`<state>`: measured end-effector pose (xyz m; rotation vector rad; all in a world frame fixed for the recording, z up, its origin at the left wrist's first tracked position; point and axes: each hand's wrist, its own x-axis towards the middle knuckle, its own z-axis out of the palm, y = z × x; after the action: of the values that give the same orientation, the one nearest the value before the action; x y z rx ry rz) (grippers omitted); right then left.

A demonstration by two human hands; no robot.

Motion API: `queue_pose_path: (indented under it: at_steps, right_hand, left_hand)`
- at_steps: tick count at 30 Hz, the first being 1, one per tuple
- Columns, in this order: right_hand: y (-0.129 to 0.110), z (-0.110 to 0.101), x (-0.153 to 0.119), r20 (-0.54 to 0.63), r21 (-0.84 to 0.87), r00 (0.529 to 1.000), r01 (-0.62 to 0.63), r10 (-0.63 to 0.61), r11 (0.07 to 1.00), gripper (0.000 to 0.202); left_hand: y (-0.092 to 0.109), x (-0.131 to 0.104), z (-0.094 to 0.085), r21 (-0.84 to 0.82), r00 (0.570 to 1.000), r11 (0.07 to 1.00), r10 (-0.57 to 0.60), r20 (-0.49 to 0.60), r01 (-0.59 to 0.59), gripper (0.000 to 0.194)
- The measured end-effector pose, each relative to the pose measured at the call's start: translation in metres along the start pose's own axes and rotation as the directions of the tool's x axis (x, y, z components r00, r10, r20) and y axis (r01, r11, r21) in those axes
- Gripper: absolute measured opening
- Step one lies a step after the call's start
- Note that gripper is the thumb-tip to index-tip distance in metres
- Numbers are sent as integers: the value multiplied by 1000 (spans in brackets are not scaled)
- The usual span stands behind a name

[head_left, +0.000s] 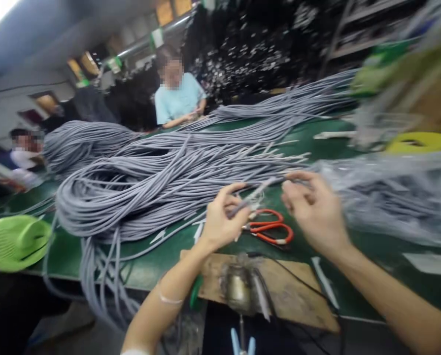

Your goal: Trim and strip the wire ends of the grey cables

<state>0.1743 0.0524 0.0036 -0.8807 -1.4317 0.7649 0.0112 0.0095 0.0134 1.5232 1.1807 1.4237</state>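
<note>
Two hands (pixel 220 217), one scissors (pixel 270 229)

No lettering, label, brand or number can be read anywhere in this blurred view, neither on the far wall signs nor on the bench.

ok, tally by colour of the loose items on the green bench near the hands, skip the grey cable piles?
Orange-handled scissors: 1
Lime green basket: 1
Yellow object, blurred: 1
Grey cable end held in left hand: 1; right hand close by
Total: 4
</note>
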Motion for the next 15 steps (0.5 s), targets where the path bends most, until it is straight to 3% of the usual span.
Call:
queue_pose_path:
  at_steps: [2,6,9,15]
  right_hand:
    - [-8,5,-2,-78,-54,994,68,-72,996,15]
    - [-16,10,-9,168,-164,976,165,-138,972,21]
    - [-16,10,-12,274,-182,953,182,-128,966,21]
    - [-14,10,-12,291,-189,948,189,-129,963,24]
  left_hand:
    - [-2,3,-3,71,993,996,54,-102,-47,22]
    - [-2,2,-2,124,980,988,114,-164,-94,18]
    - [-1,1,0,179,973,973,176,-150,-148,19]
    - [0,0,1,298,948,908,318,-35,-293,17]
